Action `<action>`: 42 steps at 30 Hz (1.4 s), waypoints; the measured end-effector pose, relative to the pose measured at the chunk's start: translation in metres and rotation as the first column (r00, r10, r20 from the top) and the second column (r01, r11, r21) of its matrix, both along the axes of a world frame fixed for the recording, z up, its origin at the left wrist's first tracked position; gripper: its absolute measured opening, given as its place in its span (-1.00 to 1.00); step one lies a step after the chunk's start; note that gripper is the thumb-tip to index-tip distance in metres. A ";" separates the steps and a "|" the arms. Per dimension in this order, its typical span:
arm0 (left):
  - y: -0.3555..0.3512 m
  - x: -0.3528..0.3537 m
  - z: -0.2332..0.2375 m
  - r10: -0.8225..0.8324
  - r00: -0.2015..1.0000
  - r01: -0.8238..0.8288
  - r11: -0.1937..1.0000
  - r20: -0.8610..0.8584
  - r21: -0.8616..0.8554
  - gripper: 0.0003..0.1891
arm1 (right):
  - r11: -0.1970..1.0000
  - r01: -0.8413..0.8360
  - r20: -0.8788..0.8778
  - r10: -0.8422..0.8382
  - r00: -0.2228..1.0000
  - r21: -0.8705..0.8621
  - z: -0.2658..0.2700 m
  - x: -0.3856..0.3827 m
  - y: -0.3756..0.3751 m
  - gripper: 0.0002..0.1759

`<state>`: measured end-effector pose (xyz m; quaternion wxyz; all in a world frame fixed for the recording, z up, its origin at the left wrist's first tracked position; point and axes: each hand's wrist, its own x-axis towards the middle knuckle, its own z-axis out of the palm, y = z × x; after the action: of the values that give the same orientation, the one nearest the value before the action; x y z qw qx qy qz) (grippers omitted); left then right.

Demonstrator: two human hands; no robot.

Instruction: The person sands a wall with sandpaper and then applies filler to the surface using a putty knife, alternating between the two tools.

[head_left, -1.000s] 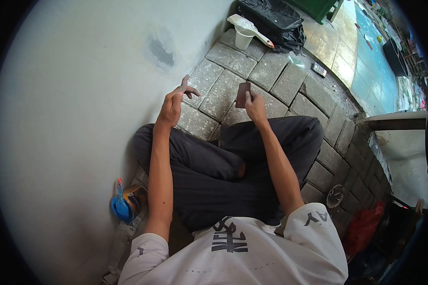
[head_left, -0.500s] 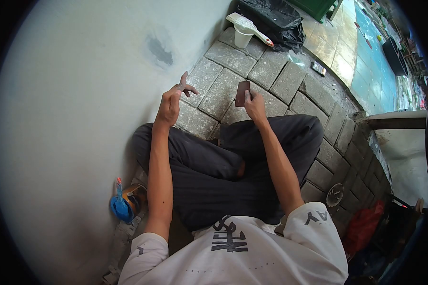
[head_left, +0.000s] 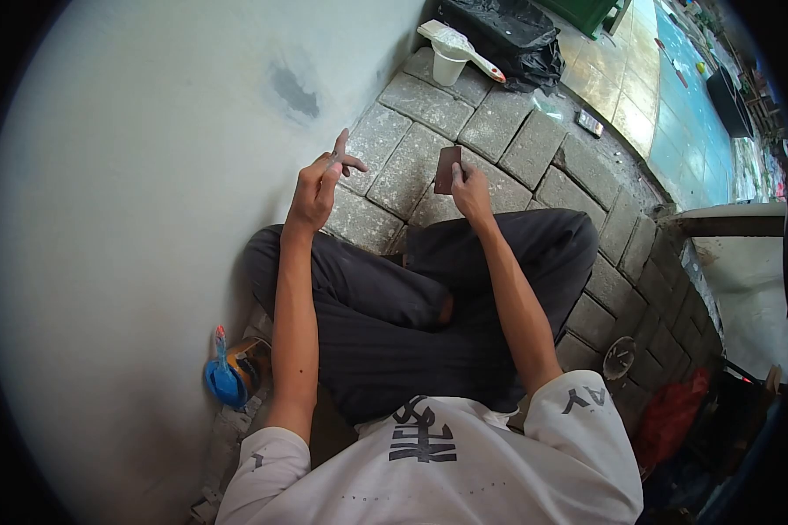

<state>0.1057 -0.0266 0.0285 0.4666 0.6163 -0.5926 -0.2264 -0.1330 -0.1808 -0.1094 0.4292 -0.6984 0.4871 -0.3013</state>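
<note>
Right hand (head_left: 472,190): closed on the brown sheet, and there it is, thumb laid flat over the face, fingers tucked out of sight behind.
Sheet (head_left: 447,170): a small dark-brown rectangle, upper part poking clear of the grip, held out in front of the right knee, above the pavers (head_left: 402,171).
Left hand (head_left: 313,194): wide, this one, nothing seen in its grasp; one finger points away up front, others reach out to the side, with grey dust on the fingertips. It hovers close by the wall (head_left: 140,219); whether it touches, I can't tell.
Wall: pale and smooth, running all down the left side, and look, a darker grey patch (head_left: 295,93) just ahead of the left hand.
Legs (head_left: 420,289): folded on the pavers in dark trousers, both forearms reaching out over them.
Far end: a white cup (head_left: 448,70) standing on the pavers, a white brush (head_left: 460,49) lying across its top, black plastic (head_left: 508,39) right beside it.
Left side: a blue tool (head_left: 225,381) by an orange-brown can (head_left: 250,360), down between wall and elbow.
Right side: a round dish (head_left: 619,358) on the pavers, a red bag (head_left: 671,420) just behind.
</note>
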 end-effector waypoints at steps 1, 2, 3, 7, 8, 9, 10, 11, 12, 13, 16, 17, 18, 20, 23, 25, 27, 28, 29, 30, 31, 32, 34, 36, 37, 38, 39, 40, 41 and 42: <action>0.000 -0.001 0.000 0.016 1.000 -0.015 1.000 -0.018 0.012 -0.39 | 1.000 0.009 0.028 -0.009 1.000 -0.008 -0.002 0.001 0.000 -0.66; 0.000 -0.001 0.001 0.032 0.999 -0.031 0.999 -0.035 0.024 -0.39 | 1.000 0.019 0.056 -0.018 0.998 -0.016 -0.003 0.001 0.000 -0.67; 0.000 -0.001 0.001 0.032 0.999 -0.031 0.999 -0.035 0.025 -0.39 | 1.000 0.018 0.055 -0.017 0.998 -0.016 -0.002 0.001 0.001 -0.67; 0.001 -0.001 0.003 -0.012 0.999 0.012 1.000 -0.036 -0.014 -0.39 | 1.000 0.003 0.029 -0.002 1.000 -0.023 0.001 0.000 0.000 -0.67; 0.001 -0.001 0.004 -0.023 0.999 0.022 1.000 -0.038 -0.020 -0.38 | 1.000 0.000 0.020 0.001 1.000 -0.015 0.002 0.000 0.000 -0.68; 0.001 -0.001 0.003 -0.022 0.999 0.021 1.000 -0.038 -0.021 -0.38 | 1.000 -0.001 0.020 0.001 1.000 -0.015 0.003 0.000 0.000 -0.68; 0.000 -0.001 0.001 -0.031 0.999 0.030 0.999 -0.039 -0.036 -0.39 | 1.000 -0.007 0.005 0.007 1.000 -0.006 0.004 0.000 0.000 -0.68; 0.000 0.000 0.000 -0.039 0.998 0.037 0.998 -0.040 -0.052 -0.39 | 1.000 -0.013 -0.010 0.013 1.000 0.003 0.006 0.000 0.000 -0.68; -0.001 0.001 -0.001 -0.037 0.999 0.035 0.998 -0.040 -0.054 -0.39 | 1.000 -0.016 -0.010 0.016 1.000 0.001 0.006 0.000 0.001 -0.68; 0.000 0.002 -0.002 -0.038 0.999 0.037 0.999 -0.010 -0.038 -0.43 | 1.000 -0.010 0.010 0.010 1.000 -0.007 0.007 0.000 0.002 -0.68; -0.001 0.001 -0.003 -0.002 0.998 0.004 1.000 -0.056 0.028 -0.50 | 1.000 -0.013 0.005 0.013 1.000 -0.007 0.014 -0.001 0.003 -0.67; -0.001 0.000 -0.003 0.030 0.991 -0.019 0.996 -0.130 0.083 -0.50 | 1.000 -0.015 -0.021 0.015 1.000 0.007 0.019 -0.001 0.004 -0.66; -0.002 0.001 -0.005 0.041 0.990 -0.032 0.997 -0.131 0.074 -0.50 | 1.000 -0.027 -0.022 0.027 0.999 -0.003 0.016 -0.001 0.003 -0.66; -0.002 0.007 -0.013 0.030 0.995 -0.018 0.993 -0.100 0.115 -0.48 | 1.000 0.008 0.015 -0.008 1.000 0.028 0.013 -0.002 0.001 -0.66; -0.005 0.004 -0.017 0.024 0.983 -0.008 0.996 -0.181 0.085 -0.48 | 1.000 -0.018 0.102 0.020 0.995 -0.020 0.033 -0.001 0.006 -0.66; -0.005 0.010 -0.019 -0.027 0.978 0.054 0.990 -0.206 0.129 -0.46 | 0.998 -0.023 0.188 0.032 0.982 -0.051 0.055 0.007 0.006 -0.66; -0.007 0.012 -0.021 -0.031 0.986 0.062 0.980 -0.163 0.188 -0.47 | 0.995 -0.038 0.116 0.048 0.992 -0.090 0.082 0.020 -0.002 -0.65; -0.007 0.013 -0.022 -0.047 0.992 0.077 0.963 -0.121 0.259 -0.48 | 0.992 -0.042 0.046 0.047 0.998 -0.116 0.102 0.028 -0.003 -0.65; -0.006 0.015 -0.025 -0.042 0.994 0.073 0.946 -0.102 0.316 -0.51 | 0.985 -0.037 0.189 0.069 0.979 -0.169 0.129 0.043 0.000 -0.67; -0.006 0.015 -0.024 -0.036 0.994 0.066 0.950 -0.105 0.306 -0.51 | 0.972 -0.037 0.199 0.085 0.976 -0.234 0.149 0.058 -0.002 -0.67; -0.006 0.013 -0.023 -0.057 0.998 0.062 0.938 -0.025 0.341 -0.53 | 0.954 -0.036 0.209 0.101 0.973 -0.297 0.168 0.073 -0.003 -0.67; -0.006 0.012 -0.021 -0.081 0.995 0.055 0.925 0.054 0.377 -0.56 | 0.954 -0.025 0.255 0.105 0.961 -0.298 0.194 0.091 0.002 -0.67; -0.006 0.012 -0.026 -0.053 0.998 0.032 0.914 0.041 0.405 -0.59 | 0.927 -0.008 0.357 0.152 0.922 -0.374 0.230 0.130 0.013 -0.64; -0.004 0.011 -0.023 -0.067 0.993 0.020 0.903 0.095 0.429 -0.59 | 0.825 0.037 0.417 0.246 0.875 -0.563 0.253 0.170 0.025 -0.53; -0.001 0.008 -0.025 -0.008 0.995 -0.025 0.951 0.104 0.308 -0.63 | 0.753 0.052 0.431 0.317 0.845 -0.655 0.257 0.190 0.031 -0.49; -0.002 0.011 -0.047 -0.004 0.995 -0.028 0.953 0.104 0.303 -0.63 | 0.649 0.199 0.484 0.295 0.824 -0.734 0.263 0.214 0.040 -0.45; -0.006 0.015 -0.087 0.069 0.950 -0.083 0.996 0.304 0.034 -0.61 | 0.738 0.106 0.491 0.327 0.808 -0.666 0.268 0.225 0.059 -0.33; -0.008 0.018 -0.108 0.185 0.865 -0.078 0.968 0.466 -0.240 -0.58 | 0.725 0.079 0.465 0.351 0.813 -0.684 0.264 0.240 0.074 -0.25; -0.003 0.018 -0.086 0.019 0.971 -0.030 0.999 0.238 0.045 -0.55 | 0.626 0.094 0.443 0.429 0.787 -0.774 0.263 0.252 0.093 -0.24; -0.006 0.017 -0.057 -0.080 0.967 -0.047 0.876 0.241 0.480 -0.50 | 0.615 0.023 0.410 0.496 0.765 -0.788 0.265 0.257 0.117 -0.24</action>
<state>0.1225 -0.0330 -0.0280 0.2171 0.7317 -0.5774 -0.2900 0.1238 -0.0633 0.1554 0.2660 -0.7411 0.0530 -0.6142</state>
